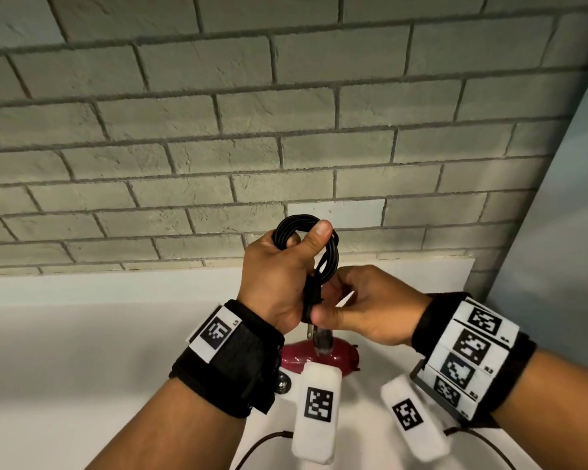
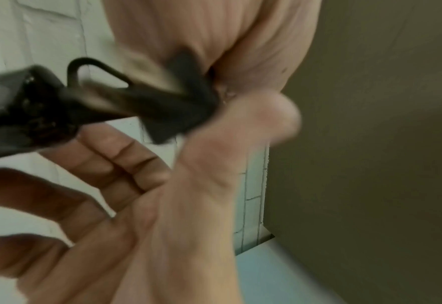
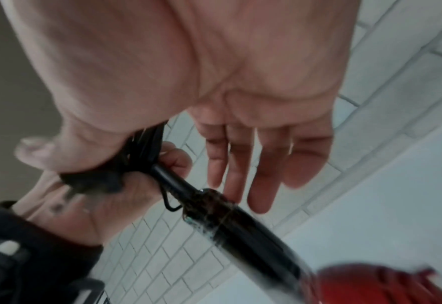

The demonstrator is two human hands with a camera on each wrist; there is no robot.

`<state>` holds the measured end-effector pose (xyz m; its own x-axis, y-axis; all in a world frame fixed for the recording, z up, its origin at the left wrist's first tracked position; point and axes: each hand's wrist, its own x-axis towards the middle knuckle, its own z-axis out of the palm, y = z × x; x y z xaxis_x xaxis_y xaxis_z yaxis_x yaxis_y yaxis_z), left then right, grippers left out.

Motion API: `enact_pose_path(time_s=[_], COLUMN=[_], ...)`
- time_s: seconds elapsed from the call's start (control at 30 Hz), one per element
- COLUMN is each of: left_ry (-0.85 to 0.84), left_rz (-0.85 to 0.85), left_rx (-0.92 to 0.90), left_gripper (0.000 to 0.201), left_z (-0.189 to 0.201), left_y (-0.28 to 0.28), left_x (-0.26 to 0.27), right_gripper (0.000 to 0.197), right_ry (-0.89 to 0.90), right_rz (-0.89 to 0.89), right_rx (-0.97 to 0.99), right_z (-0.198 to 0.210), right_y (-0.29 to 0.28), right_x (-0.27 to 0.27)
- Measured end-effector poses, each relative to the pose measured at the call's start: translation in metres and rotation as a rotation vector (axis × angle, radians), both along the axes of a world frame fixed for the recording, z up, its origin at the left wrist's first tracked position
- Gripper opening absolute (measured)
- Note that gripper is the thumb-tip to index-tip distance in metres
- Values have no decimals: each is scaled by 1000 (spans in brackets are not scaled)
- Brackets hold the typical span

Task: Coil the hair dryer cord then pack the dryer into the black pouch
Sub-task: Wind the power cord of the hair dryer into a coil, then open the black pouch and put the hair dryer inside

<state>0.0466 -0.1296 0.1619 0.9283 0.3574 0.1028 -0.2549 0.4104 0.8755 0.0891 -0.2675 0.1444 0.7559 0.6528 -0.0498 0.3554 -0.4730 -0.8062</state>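
Note:
My left hand (image 1: 286, 266) grips a black cord (image 1: 331, 252) wound into a small coil, thumb across its top loop. My right hand (image 1: 326, 300) sits just below, its thumb clamped on the lower end of the bundle by the plug. In the right wrist view its other fingers (image 3: 240, 164) stretch out loosely past the cord (image 3: 141, 148). The red hair dryer (image 1: 333, 359) hangs under both hands, its black handle (image 3: 253, 232) pointing up to the cord. The left wrist view is blurred but shows the cord bundle (image 2: 136, 98) against my palm. No black pouch is in view.
A white counter (image 1: 82, 334) runs below my hands, against a grey brick wall (image 1: 286, 130). A plain grey panel (image 1: 557, 232) closes off the right side. Thin dark wires from the wrist cameras trail near the bottom edge.

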Motion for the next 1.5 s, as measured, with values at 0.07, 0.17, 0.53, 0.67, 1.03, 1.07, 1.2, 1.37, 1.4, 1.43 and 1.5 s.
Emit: enact_pose_path(time_s=[0.07, 0.17, 0.53, 0.67, 1.03, 1.07, 1.2, 1.37, 1.4, 1.43, 1.5], left_ry=[14, 39, 124, 288, 875, 883, 902, 828, 815, 800, 776], left_rz=[18, -6, -235, -206, -422, -430, -470, -534, -545, -551, -575], left_rx=[11, -20, 149, 343, 510, 528, 653, 989, 1012, 1027, 1067], left_gripper=[43, 42, 47, 35, 62, 63, 55, 55, 52, 48, 42], left_z=[-3, -9, -33, -55, -155, -159, -166, -189, -190, -189, -183], left_y=[2, 5, 25, 27, 28, 28, 29, 38, 38, 37, 33], left_x=[1, 3, 5, 5, 3, 2, -1, 7, 8, 8, 7], right_gripper=[86, 64, 26, 28, 30, 31, 36, 30, 31, 31, 28], right_ry=[125, 119, -165, -367, -584, -578, -535, -498, -490, -485, -496], right_rz=[89, 124, -36, -47, 227, 241, 277, 255, 253, 245, 225], right_rx=[39, 20, -123, -322, -879, -879, -882, -878, -868, -842, -760], right_z=[-14, -31, -67, -82, -145, -151, -171, -186, -186, -187, -187], right_y=[-3, -6, -11, -16, -19, -18, -18, -18, -18, -18, -20], right_x=[-1, -3, 3, 14, -10, -9, -6, -12, -13, -13, -14])
